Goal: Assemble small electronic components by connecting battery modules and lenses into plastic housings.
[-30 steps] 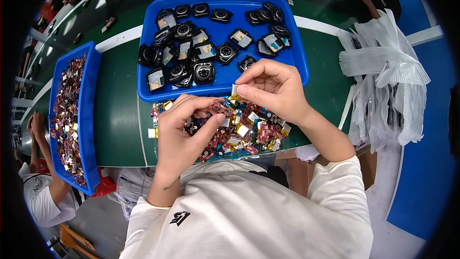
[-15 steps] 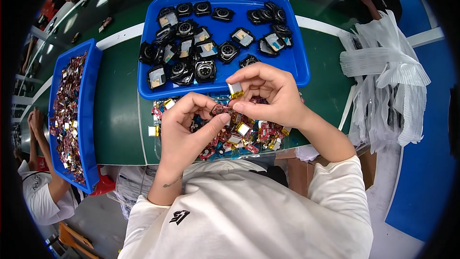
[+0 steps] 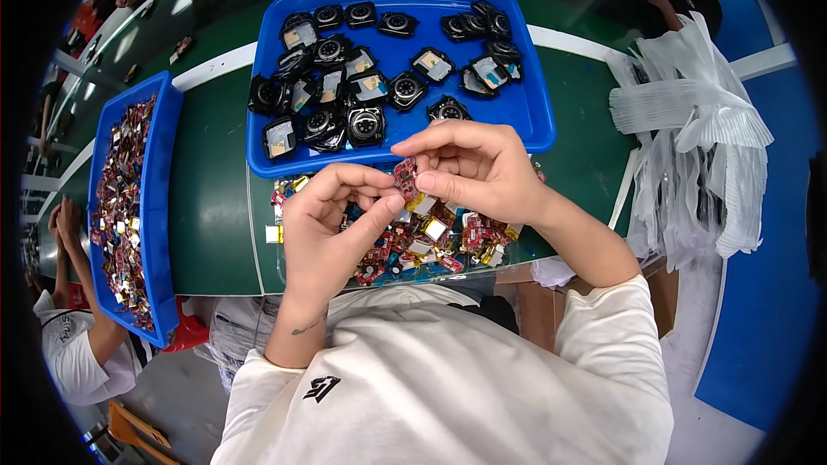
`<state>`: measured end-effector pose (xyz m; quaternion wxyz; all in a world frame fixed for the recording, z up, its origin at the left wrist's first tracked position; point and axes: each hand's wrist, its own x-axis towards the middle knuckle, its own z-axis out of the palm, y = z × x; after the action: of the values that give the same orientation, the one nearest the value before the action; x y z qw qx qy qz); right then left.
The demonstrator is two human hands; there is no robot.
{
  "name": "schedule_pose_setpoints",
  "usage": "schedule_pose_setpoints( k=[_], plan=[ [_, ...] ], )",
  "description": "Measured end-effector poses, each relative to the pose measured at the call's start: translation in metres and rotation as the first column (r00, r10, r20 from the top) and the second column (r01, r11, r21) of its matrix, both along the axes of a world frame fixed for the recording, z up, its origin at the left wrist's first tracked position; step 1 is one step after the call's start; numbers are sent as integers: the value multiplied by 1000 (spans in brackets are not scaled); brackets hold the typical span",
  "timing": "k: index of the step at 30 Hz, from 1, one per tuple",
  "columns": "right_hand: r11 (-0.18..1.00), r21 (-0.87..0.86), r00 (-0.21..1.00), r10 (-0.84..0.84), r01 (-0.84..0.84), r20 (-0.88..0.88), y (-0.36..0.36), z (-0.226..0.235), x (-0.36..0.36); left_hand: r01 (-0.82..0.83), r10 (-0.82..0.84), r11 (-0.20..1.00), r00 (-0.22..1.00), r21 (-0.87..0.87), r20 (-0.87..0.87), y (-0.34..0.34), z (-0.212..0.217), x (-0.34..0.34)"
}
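A small red circuit board (image 3: 406, 176) is held up between my two hands, above a heap of parts. My right hand (image 3: 482, 174) pinches it from the right, with the thumb on its near face and the index finger curled over the top. At its lower left edge are the thumb and index fingertips of my left hand (image 3: 332, 217), closed on the board; the exact contact is partly hidden. Under both hands lies the heap of red boards, silver-and-yellow battery cells (image 3: 435, 228) and blue scraps in a clear tray (image 3: 405, 280).
Beyond my hands a blue tray (image 3: 538, 103) holds several black smartwatch housings (image 3: 366, 123). A long blue bin (image 3: 164, 207) at the left is full of similar small boards. White plastic sheets (image 3: 689, 129) hang at the right. Other people sit around the green table (image 3: 211, 198).
The red board has turned more upright and now sits in my right fingers. The silver-and-yellow battery cell seen at my right fingertips is out of sight there.
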<state>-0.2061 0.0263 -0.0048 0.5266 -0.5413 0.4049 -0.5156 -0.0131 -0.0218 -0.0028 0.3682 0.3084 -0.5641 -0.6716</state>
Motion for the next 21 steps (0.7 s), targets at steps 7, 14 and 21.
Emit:
schedule_pose_setpoints(
  k=[7,14,21],
  plan=[
    [1000,-14,988,-3,5,154,-2,-1,3,5,27,953,994,-303,101,-1,-3,0],
    [993,52,979,-109,102,170,-1,2,4,-42,97,930,986,-364,134,-1,-5,-4],
    [941,-338,969,-107,25,-225,-3,-1,-2,14,-9,967,1000,-255,22,-11,-8,2]
  ],
)
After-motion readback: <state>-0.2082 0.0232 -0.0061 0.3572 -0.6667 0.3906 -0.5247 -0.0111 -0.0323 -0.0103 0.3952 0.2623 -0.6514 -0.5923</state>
